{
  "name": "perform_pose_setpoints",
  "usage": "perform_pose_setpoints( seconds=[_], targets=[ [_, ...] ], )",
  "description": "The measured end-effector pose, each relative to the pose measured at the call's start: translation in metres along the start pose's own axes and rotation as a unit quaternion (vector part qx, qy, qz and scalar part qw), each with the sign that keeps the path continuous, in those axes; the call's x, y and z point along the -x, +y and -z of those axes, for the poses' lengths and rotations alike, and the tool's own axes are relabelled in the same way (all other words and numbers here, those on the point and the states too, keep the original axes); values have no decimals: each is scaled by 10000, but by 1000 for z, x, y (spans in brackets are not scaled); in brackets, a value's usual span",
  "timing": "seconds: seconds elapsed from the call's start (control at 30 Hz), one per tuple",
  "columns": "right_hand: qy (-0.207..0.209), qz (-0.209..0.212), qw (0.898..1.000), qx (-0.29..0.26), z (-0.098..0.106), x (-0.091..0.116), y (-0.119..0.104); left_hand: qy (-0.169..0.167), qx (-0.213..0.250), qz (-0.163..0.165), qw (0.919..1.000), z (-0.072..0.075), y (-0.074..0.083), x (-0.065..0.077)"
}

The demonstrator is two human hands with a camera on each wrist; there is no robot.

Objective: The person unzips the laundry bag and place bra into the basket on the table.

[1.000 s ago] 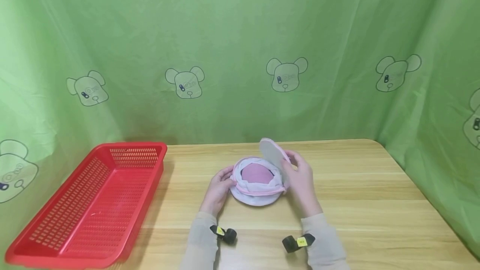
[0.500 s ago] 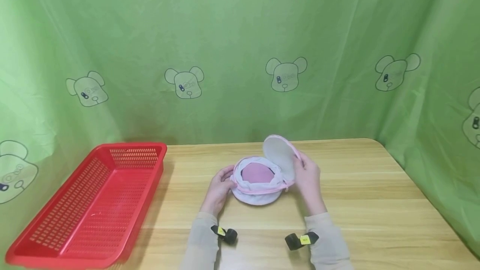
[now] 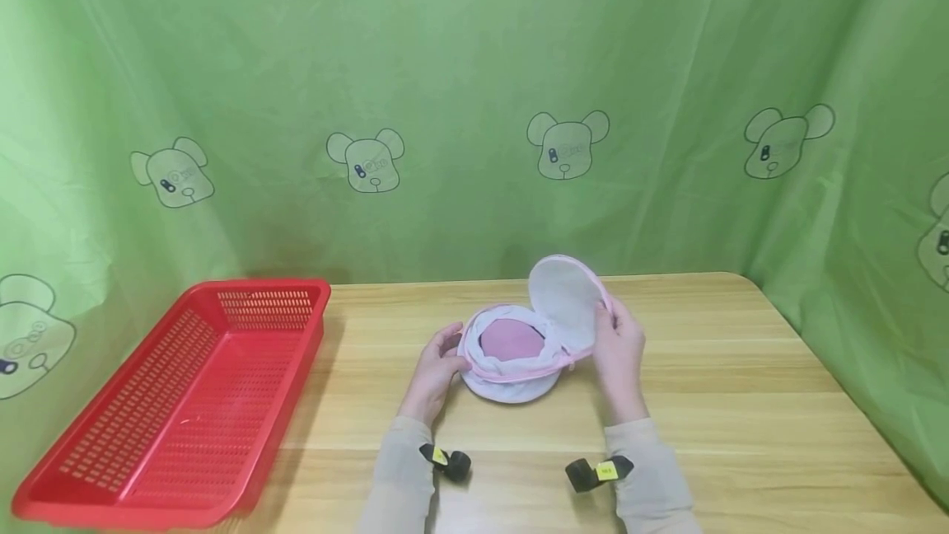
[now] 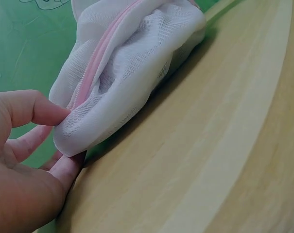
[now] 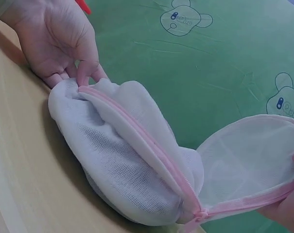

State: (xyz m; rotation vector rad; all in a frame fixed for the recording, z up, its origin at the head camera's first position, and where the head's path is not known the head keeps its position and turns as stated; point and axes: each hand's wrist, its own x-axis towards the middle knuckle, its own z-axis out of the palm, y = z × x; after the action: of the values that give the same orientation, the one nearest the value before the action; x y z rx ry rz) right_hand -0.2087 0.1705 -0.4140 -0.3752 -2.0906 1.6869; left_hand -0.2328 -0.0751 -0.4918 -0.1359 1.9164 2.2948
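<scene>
A round white mesh laundry bag [image 3: 511, 390] with a pink zipper sits on the table, its mouth unzipped. Through the opening shows a smooth pink domed thing [image 3: 511, 340]; its lower part is hidden inside. My left hand [image 3: 436, 371] pinches the bag's left edge, thumb on top near the zipper tape [image 4: 100, 56] and fingers beneath. On the right, my right hand [image 3: 619, 353] grips the pink rim of the round mesh lid [image 3: 565, 299], which stands raised and tilted back. The zipper pull [image 5: 200, 215] hangs at the joint between lid and bag.
A red perforated plastic basket [image 3: 296, 369] stands on the left of the wooden table [image 3: 741, 402]. Behind and at both sides hangs a green curtain [image 3: 460, 229] with bear-head prints. Black cameras with straps sit at both wrists.
My right hand has drawn the lid up and to the right, so it stands more widely away from the bag's mouth. The left hand has kept its hold on the edge.
</scene>
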Motion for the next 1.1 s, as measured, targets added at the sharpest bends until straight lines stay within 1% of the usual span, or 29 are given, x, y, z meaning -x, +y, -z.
perform_pose_setpoints(
  seconds=[0.1, 0.17, 0.27, 0.43, 0.63, 0.8, 1.1],
  targets=[
    [16, -143, 9998, -143, 2, -1, -2, -9, -44, -26, 10000, -1, 1, 0],
    [30, -236, 9994, -245, 3, -1, -3, 12, -41, 16, 10000, -1, 0, 0],
    [84, -239, 9989, -402, 5, -3, -3, 13, -124, -10, 9999, -1, -1, -1],
    [238, -193, 9977, -612, 10, -6, -2, 60, -184, 38, 9998, -1, -1, -2],
    [358, -338, 9953, -838, 17, -9, -2, 108, -241, 47, 9996, -2, 0, -1],
    [480, -472, 9939, -869, 21, -12, -2, 140, -287, 8, 9995, -3, 2, 1],
    [804, -745, 9862, -1238, 30, -20, 0, 155, -332, -9, 9993, -3, 3, 1]
  ],
)
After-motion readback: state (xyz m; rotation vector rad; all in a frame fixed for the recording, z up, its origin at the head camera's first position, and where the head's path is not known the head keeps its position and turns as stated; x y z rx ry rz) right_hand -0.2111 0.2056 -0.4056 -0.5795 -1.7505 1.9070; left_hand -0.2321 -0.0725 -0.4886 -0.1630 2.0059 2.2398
